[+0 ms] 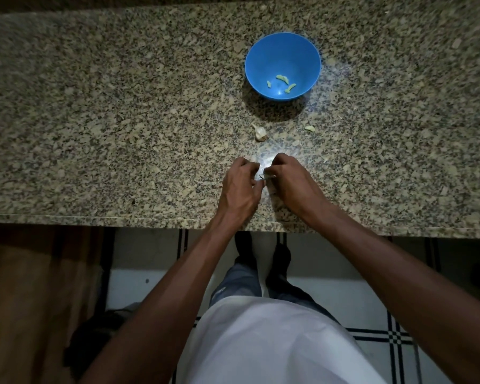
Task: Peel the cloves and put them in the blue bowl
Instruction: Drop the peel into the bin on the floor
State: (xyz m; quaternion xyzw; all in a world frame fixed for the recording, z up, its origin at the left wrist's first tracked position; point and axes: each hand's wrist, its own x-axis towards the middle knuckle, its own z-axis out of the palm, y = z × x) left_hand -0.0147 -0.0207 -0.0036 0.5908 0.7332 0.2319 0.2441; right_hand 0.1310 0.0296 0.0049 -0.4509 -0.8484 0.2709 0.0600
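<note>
A blue bowl (282,65) stands on the granite counter (122,120) beyond my hands, with several pale peeled cloves (282,78) lying in its bottom. Between the bowl and my hands lies a piece of garlic bulb (260,132) in its skin. A single loose clove (310,128) rests to its right. My left hand (241,187) and my right hand (290,184) meet close together just above the counter, fingertips pinching one small clove (264,177) between them. Most of that clove is hidden by the fingers.
The counter's front edge (233,220) runs just below my wrists. Under it are a tiled floor (330,286), my legs and a white garment. A wooden panel (25,300) stands at the lower left.
</note>
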